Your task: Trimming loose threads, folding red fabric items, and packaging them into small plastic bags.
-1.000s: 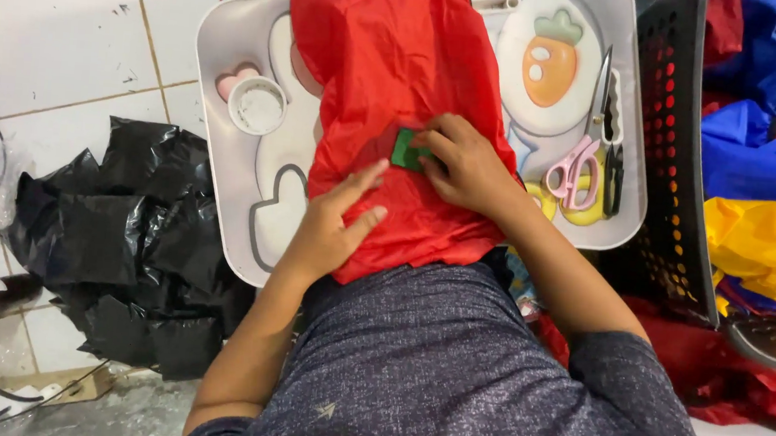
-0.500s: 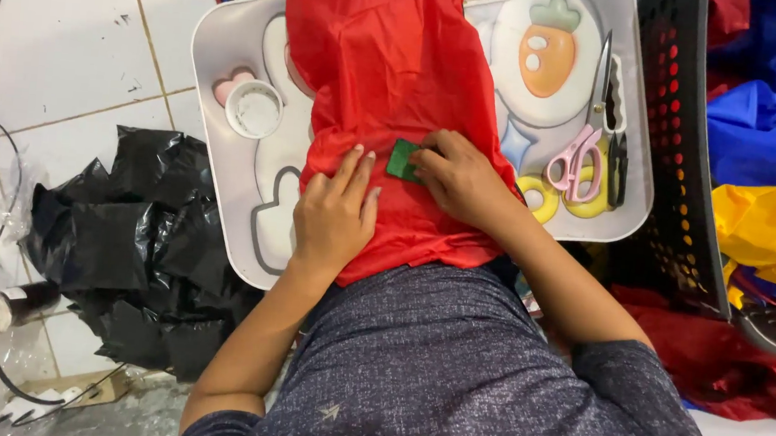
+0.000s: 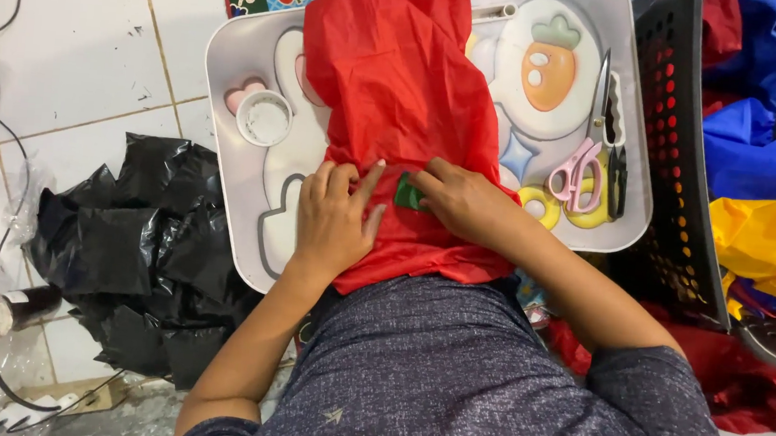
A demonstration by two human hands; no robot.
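Floor of white tiles underneath, black plastic bags heaped at the left. Black perforated basket to the right, blue fabric and yellow fabric bundled inside. White tray in the middle, printed with a carrot picture. Red cloth draped lengthwise over tray. Left hand flat on the cloth, fingers spread, pressing down. Right hand just beside, fingertips pinched on a small green piece lying on the cloth between both hands. Pink-handled scissors on the tray's right part, yellow rings close below. Round white cup at the tray's left.
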